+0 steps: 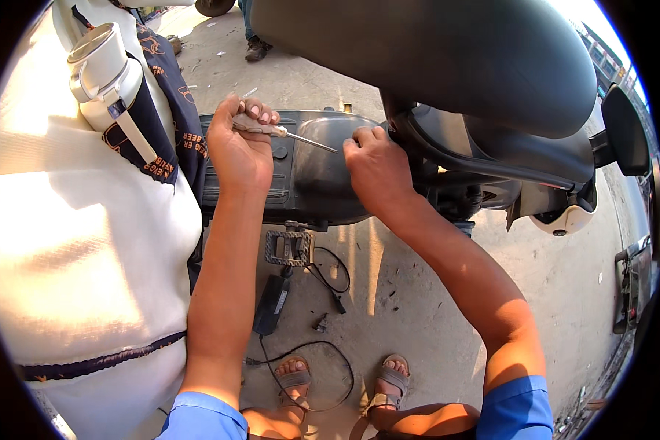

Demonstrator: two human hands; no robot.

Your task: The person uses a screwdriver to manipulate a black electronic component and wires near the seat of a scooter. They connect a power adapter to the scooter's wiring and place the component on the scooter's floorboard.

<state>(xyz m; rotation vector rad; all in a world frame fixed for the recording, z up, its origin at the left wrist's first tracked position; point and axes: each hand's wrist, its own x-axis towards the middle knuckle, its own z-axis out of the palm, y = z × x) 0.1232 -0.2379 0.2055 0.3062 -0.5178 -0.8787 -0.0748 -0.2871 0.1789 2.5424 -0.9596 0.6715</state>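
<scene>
My left hand (236, 154) is closed round the pale handle of a screwdriver (309, 141), whose thin metal shaft points right. The shaft's tip is near my right hand (380, 170), over the black plastic body (319, 191) of a scooter. The fingers of my right hand are curled together against the scooter's body, next to the dark frame below the seat (433, 62). Whatever they grip, if anything, is hidden beneath them. Below the body, a black pedal (289, 249) sticks out toward me.
A black charger brick (271, 304) with a looped cable (350, 367) lies on the concrete by my sandalled feet. On the left, a large white cover (73, 271) carries a bottle (110, 77) in a dark cloth. A white helmet (565, 220) and mirror (625, 130) are at right.
</scene>
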